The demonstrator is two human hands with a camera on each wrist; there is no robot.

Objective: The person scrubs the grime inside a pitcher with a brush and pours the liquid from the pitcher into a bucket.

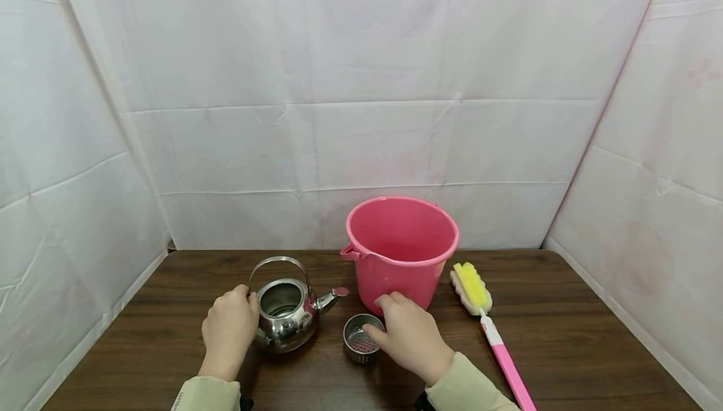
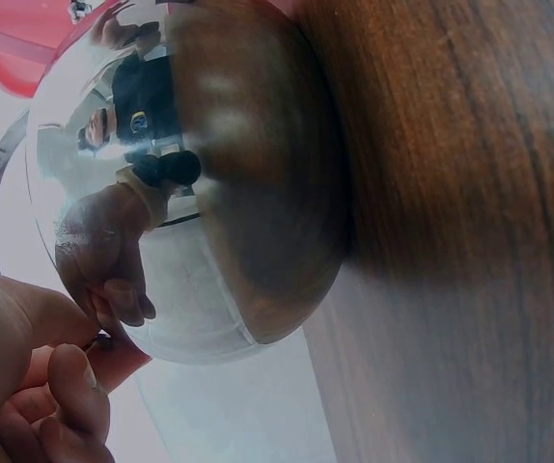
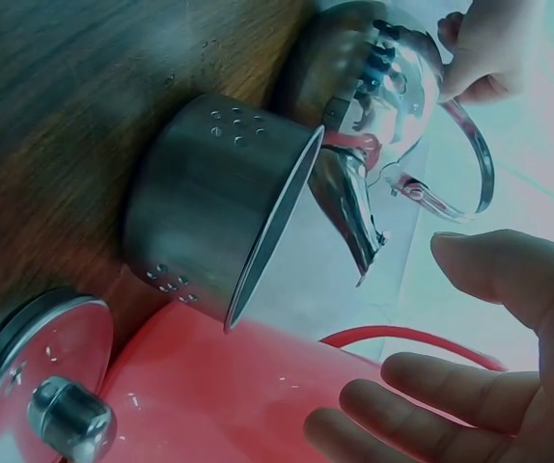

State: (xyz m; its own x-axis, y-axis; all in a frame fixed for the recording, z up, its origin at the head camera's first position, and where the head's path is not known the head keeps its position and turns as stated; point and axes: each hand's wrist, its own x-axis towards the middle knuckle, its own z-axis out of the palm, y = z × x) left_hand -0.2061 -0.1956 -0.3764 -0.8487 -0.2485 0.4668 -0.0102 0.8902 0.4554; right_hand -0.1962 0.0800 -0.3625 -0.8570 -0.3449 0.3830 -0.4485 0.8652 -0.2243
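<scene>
A shiny steel teapot (image 1: 289, 330) with no lid on it stands on the table, its handle raised and its spout towards the right. My left hand (image 1: 230, 329) pinches the handle at its left base, seen close up in the left wrist view. Right of the teapot sits a small steel strainer cup (image 1: 363, 356) with holes in its wall. Over its right edge hovers my right hand (image 1: 415, 337), fingers spread and apart from the cup in the right wrist view. A round steel lid with a knob (image 3: 72, 417) lies beside the cup, hidden by the right hand in the head view.
Behind the strainer stands a pink bucket (image 1: 395, 276). A pink-handled sponge brush (image 1: 508, 367) lies to the right on the dark wooden table (image 1: 582, 336). White cloth (image 1: 361, 147) hangs around the table's back and sides.
</scene>
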